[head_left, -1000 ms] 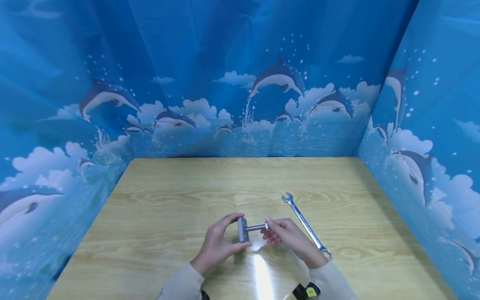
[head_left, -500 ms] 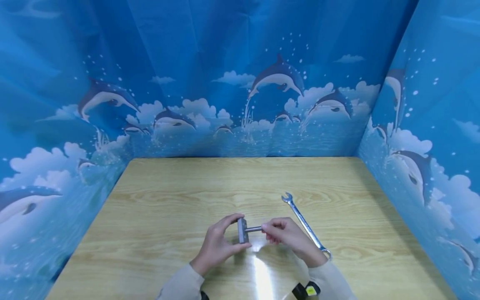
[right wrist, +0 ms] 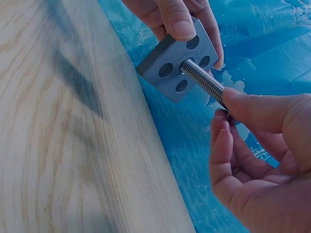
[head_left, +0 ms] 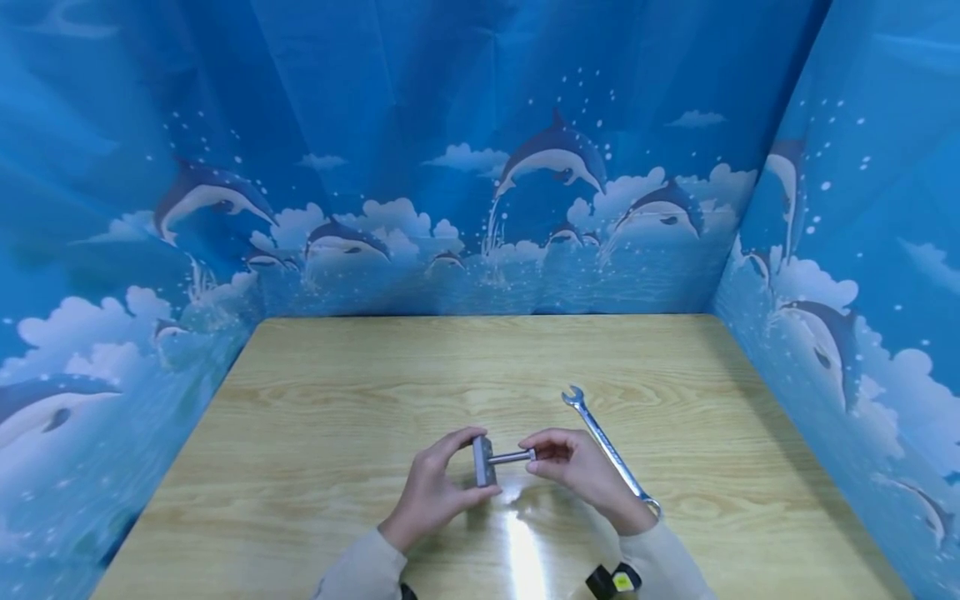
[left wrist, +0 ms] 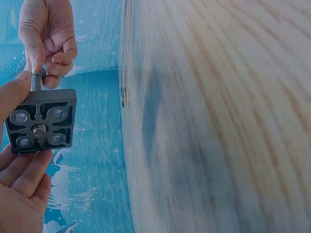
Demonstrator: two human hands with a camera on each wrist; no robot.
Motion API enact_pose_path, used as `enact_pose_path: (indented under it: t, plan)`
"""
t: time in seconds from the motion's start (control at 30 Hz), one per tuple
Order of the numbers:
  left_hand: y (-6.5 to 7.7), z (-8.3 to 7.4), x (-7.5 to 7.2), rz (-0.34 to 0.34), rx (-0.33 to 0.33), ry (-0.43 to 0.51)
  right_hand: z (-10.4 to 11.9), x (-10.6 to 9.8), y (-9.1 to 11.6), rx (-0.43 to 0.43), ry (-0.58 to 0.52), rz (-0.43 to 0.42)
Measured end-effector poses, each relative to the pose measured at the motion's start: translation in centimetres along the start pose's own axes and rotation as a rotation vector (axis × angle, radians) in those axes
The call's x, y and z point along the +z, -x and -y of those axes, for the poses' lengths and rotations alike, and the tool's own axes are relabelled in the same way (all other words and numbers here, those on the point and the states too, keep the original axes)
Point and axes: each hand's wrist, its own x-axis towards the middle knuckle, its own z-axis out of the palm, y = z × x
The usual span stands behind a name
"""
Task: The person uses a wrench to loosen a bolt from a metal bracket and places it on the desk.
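My left hand [head_left: 435, 483] grips a square grey metal plate [head_left: 482, 463] by opposite edges, thumb on one side and fingers on the other. Round holes sit near the plate's corners. A threaded bolt [right wrist: 206, 81] passes through its middle, and the tip shows on the ribbed back face in the left wrist view. Thumb and fingertips of my right hand [head_left: 576, 468] pinch the bolt's head end, which they largely cover in the right wrist view. Most of the shank stands out from the plate towards the right hand.
A combination wrench [head_left: 609, 448] lies slantwise on the wooden table [head_left: 360, 375], its ring end close by my right wrist. Blue dolphin-print curtains [head_left: 420, 150] enclose the back and both sides.
My right hand's fingers have shifted round the bolt's head: they covered it half a second ago, and now it shows between the fingertips. Left hand and plate stay nearly still.
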Motion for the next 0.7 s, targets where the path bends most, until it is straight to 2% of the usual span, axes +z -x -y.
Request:
enact_pose_path:
  t: [0.23,0.47,0.7]
  plan:
    - [0.00,0.10,-0.02,-0.008,0.010,0.000,0.24,0.07,0.13,0.009,-0.039,0.022]
    - [0.10,0.10,0.04,-0.012,0.009,-0.006,0.44,-0.03,-0.01,0.130,-0.173,0.006]
    - [0.14,0.11,0.12,-0.006,0.024,-0.019,0.01,-0.03,-0.05,0.169,-0.217,0.108]
